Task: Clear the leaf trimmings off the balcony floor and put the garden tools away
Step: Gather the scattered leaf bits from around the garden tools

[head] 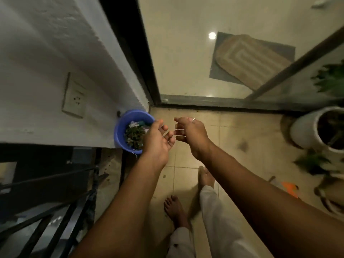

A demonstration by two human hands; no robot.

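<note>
A blue bucket (121, 131) stands on the balcony floor in the corner by the white wall, with green leaf trimmings (134, 135) and some pale scraps inside. My left hand (158, 140) hovers over the bucket's right rim, fingers relaxed and holding nothing. My right hand (191, 135) is just to its right, fingers loosely curled, empty, with a ring on one finger. The fingertips of the two hands nearly meet. An orange-handled tool (289, 189) lies on the floor at the right, blurred.
A white planter (305, 131) with dark soil stands at the right, with green plants (314, 162) below and above it. A black railing (55, 211) runs along the left. The glass sliding door's track (214, 105) crosses ahead; a mat (249, 60) lies indoors. My bare feet (176, 211) stand on the tiles.
</note>
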